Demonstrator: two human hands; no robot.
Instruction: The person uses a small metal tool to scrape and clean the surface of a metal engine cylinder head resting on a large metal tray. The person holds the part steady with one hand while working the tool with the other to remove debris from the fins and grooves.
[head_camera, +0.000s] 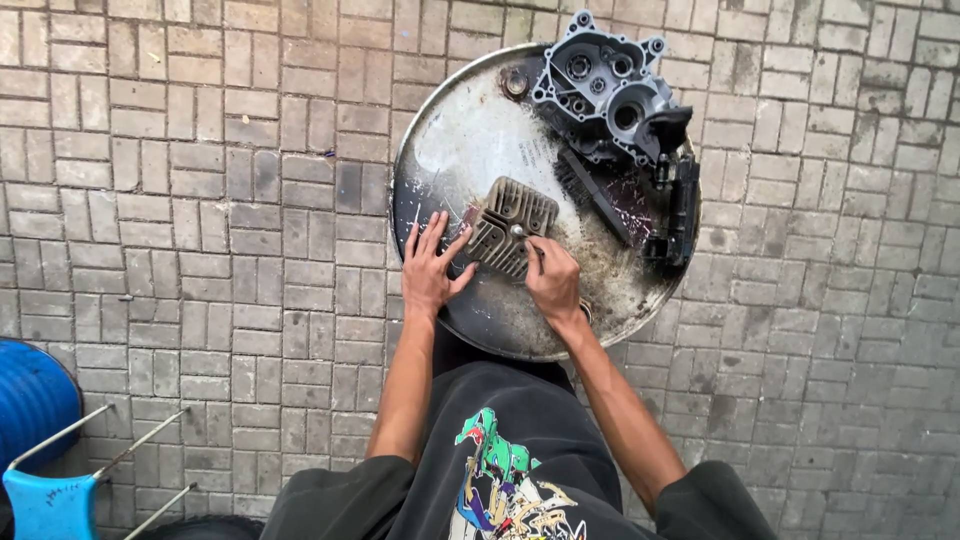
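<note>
Left hand (432, 268) lies flat with fingers spread beside the finned cylinder head (507, 227), thumb touching its near-left edge, seemingly to steady it, while the right hand (552, 280) is curled at its near-right edge, pinching something too small to make out. The head rests near-centre in a round metal pan (450, 150) that catches the grime; beyond it, to the right, lie a black brush (592, 194) and a grey engine casing (600, 85), with brick paving (200, 200) all around.

One round metal pan (450, 150) lies on the brick floor (180, 200). In it are one finned cylinder head (508, 225), one grey engine casing (605, 85), one black brush (592, 192) and one dark block-shaped part (680, 215). Two hands are in view, left hand (430, 268) and right hand (552, 280). One blue chair (45, 500) stands at the lower left.
</note>
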